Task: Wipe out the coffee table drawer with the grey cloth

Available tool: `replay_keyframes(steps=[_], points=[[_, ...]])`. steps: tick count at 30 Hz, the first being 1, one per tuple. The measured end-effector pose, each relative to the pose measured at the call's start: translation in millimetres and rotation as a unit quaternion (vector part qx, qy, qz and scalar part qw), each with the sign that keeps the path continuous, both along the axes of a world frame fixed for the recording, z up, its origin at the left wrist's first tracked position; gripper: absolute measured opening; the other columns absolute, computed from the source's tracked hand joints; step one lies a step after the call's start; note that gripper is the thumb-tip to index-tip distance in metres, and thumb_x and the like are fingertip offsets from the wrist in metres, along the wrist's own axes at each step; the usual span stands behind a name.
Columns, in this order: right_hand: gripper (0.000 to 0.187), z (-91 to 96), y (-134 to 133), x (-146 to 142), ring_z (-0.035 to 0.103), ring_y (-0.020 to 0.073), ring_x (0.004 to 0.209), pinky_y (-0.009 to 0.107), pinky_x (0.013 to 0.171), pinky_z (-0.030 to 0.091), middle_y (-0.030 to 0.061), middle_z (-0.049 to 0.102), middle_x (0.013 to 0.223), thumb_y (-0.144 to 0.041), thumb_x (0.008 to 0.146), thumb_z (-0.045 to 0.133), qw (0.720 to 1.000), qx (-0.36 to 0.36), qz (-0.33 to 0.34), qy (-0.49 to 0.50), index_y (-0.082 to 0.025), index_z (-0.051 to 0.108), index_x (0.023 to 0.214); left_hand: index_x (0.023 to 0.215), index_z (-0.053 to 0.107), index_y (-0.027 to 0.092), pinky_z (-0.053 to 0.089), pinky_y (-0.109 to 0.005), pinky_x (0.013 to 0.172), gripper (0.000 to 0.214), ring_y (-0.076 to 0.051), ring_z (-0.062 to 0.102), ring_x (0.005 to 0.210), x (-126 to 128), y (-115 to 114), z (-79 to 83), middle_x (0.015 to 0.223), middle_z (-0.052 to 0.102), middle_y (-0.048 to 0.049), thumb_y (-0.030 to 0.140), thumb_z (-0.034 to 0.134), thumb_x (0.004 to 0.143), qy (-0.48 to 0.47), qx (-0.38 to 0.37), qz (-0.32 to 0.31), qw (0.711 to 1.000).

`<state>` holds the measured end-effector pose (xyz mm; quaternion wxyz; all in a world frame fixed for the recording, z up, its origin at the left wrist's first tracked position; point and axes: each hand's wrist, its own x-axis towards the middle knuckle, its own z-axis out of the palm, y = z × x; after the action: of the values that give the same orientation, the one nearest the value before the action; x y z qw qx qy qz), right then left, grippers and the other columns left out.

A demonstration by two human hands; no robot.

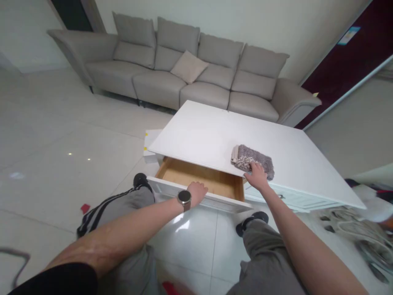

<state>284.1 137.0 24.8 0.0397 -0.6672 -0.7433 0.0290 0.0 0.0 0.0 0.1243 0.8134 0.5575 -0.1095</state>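
A pulled-out drawer (202, 178) with a bare wooden inside juts from the white coffee table (208, 127). My left hand (197, 192), with a watch (184, 198) on its wrist, has its fingers hooked over the top edge of the drawer front. On the tabletop near the front edge lies a folded grey shaggy cloth (258, 157) with a brown-and-white patterned part. The fingers of my right hand (258, 177) rest on the cloth's near side. Its thumb sticks out apart at the table edge.
A long grey sofa (159, 84) with a beige cushion (188, 67) stands behind the table. A white box (150, 156) is on the floor at the table's left. Bundled hoses or cords (362, 233) lie at the right. My feet flank the drawer.
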Motion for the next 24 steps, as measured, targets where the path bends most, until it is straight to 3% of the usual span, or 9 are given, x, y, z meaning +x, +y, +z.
replay_keyframes(steps=[3, 7, 14, 20, 24], points=[[0.060, -0.6, 0.9, -0.4, 0.048, 0.0383, 0.133, 0.058, 0.104, 0.043, 0.0184, 0.054, 0.145, -0.040, 0.088, 0.051, 1.000, 0.005, -0.001, -0.001, -0.018, 0.049, 0.145, 0.110, 0.075, 0.012, 0.053, -0.036, 0.079, 0.030, -0.028, 0.072, 0.104, 1.1, -6.4, -3.7, 0.107, 0.076, -0.0181, 0.006, 0.050, 0.096, 0.000, 0.008, -0.024, 1.000], [0.060, -1.9, 2.4, 0.1, 0.047, 0.0387, 0.133, 0.058, 0.104, 0.043, 0.0190, 0.053, 0.146, -0.040, 0.088, 0.051, 1.000, 0.004, 0.000, -0.002, -0.018, 0.050, 0.144, 0.103, 0.079, 0.011, 0.053, -0.036, 0.078, 0.024, -0.029, 0.074, 0.100, 4.3, -12.3, -7.6, 0.101, 0.078, -0.0193, 0.004, 0.058, 0.092, -0.011, 0.014, -0.052, 0.999], [0.062, -2.2, 2.4, 0.9, 0.048, 0.0395, 0.132, 0.059, 0.102, 0.044, 0.0203, 0.054, 0.144, -0.040, 0.088, 0.050, 1.000, 0.010, 0.005, -0.007, -0.017, 0.049, 0.145, 0.101, 0.081, 0.008, 0.056, -0.037, 0.077, 0.029, -0.030, 0.076, 0.100, 7.6, -10.3, 2.8, 0.097, 0.080, -0.0199, 0.000, 0.054, 0.092, 0.012, 0.000, -0.086, 0.996], [0.062, -4.1, 2.6, 3.3, 0.047, 0.0393, 0.133, 0.057, 0.102, 0.044, 0.0197, 0.054, 0.144, -0.040, 0.088, 0.051, 1.000, 0.009, 0.010, -0.003, -0.019, 0.049, 0.146, 0.099, 0.081, 0.009, 0.058, -0.039, 0.082, 0.019, -0.031, 0.075, 0.101, 3.0, -14.1, 6.5, 0.098, 0.080, -0.0191, 0.007, 0.068, 0.085, -0.008, 0.001, -0.112, 0.994], [0.063, -6.0, 2.8, 4.3, 0.048, 0.0395, 0.132, 0.058, 0.102, 0.044, 0.0190, 0.054, 0.144, -0.041, 0.087, 0.051, 1.000, 0.010, 0.013, 0.004, -0.019, 0.048, 0.146, 0.099, 0.081, 0.009, 0.057, -0.038, 0.082, 0.019, -0.030, 0.075, 0.102, 3.9, -20.2, 7.3, 0.099, 0.080, -0.0187, 0.008, 0.068, 0.086, -0.002, -0.010, -0.107, 0.994]])
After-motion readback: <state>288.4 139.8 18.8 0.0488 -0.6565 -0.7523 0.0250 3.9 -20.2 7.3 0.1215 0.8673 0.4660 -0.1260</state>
